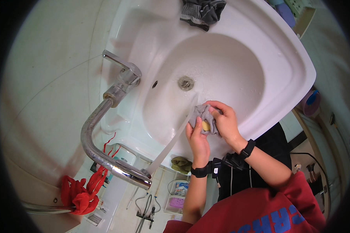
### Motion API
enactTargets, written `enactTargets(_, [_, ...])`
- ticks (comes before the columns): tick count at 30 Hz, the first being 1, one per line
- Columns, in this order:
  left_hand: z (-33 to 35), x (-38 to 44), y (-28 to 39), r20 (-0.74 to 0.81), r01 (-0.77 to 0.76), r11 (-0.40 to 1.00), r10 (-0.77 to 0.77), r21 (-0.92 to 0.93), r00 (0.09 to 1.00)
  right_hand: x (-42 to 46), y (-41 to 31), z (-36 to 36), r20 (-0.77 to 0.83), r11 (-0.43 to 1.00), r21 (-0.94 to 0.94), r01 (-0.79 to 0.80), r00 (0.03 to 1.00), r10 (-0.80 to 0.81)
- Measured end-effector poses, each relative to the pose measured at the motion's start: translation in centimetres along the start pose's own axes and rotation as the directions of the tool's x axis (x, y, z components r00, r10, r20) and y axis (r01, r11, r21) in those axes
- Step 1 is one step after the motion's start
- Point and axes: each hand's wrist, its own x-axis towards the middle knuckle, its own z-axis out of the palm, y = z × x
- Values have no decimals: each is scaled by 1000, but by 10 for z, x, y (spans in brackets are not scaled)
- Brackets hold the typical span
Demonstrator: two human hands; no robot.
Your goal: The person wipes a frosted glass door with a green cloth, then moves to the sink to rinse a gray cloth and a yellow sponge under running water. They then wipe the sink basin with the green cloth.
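Observation:
Over the near side of the white washbasin (245, 64), my left hand (199, 142) and my right hand (227, 119) both grip a bunched grey cloth (202, 112), possibly a sock. A yellow piece of soap (206, 126) lies against the cloth between them, its edges partly covered by folds. My left thumb presses beside the soap; my right thumb rests on top of the cloth. A water stream (175, 138) runs from the chrome faucet (131, 174) into the bowl, passing just beside the cloth and my left fingers.
Dark grey striped fabric (204, 13) lies on the basin's far rim. An olive cloth (181, 164) sits at the rim near my left wrist. The faucet handle (116, 59) stands beside the bowl, whose drain (186, 83) is wet. Red ribbon (84, 192) hangs on a metal pipe.

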Motion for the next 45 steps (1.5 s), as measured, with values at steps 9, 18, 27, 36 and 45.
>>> enactTargets(9, [-8,1,1,131,148,953,-117,-264,984,-20,-19,-5,203,788,-402,466,885,-420])
enactTargets(18, [-19,-7,-16,54,175,984,-176,17,983,-12,-13,-17,151,680,-660,320,943,-298])
enactTargets(27, [-19,-6,-12,75,34,991,-24,-128,997,-20,-13,-10,215,887,-180,426,897,-387])
enactTargets(36, [-22,-10,-11,-7,58,992,-59,-115,998,-23,-25,-7,146,793,-498,352,935,-323])
enactTargets(45, [-14,-6,-8,164,28,999,-24,-23,986,-21,3,-5,-72,944,-179,277,953,-293])
